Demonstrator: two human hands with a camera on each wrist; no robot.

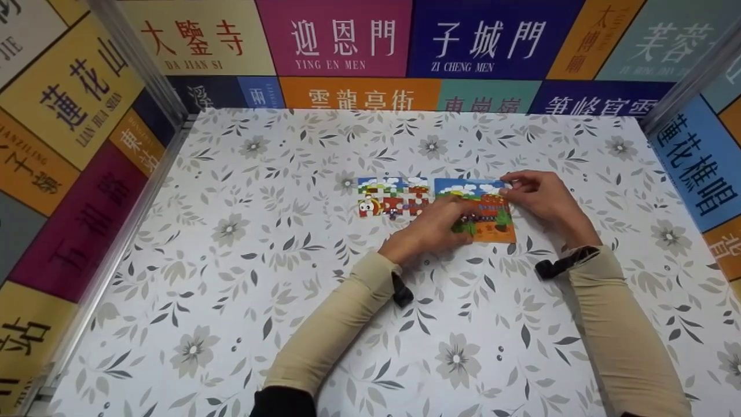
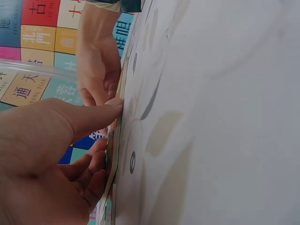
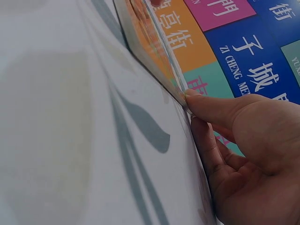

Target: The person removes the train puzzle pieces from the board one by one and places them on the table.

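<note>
A picture board (image 1: 499,233) showing a train, clouds and orange ground lies flat on the table. My left hand (image 1: 441,223) rests on its left part, fingers spread over the picture. In the left wrist view the left thumb (image 2: 101,117) lies along the board's edge. My right hand (image 1: 544,194) is at the far right corner. There its thumb and index finger pinch a clear plastic film (image 3: 174,65) that stands up from the board, as the right wrist view shows. Left of the board lie several jigsaw pieces (image 1: 392,202) with a matching train picture.
A white tabletop (image 1: 243,289) with a grey leaf and flower pattern lies underneath. Coloured panels with large characters (image 1: 341,40) rise behind the table and along both sides. Both forearms reach in from the near edge, with black straps at the wrists.
</note>
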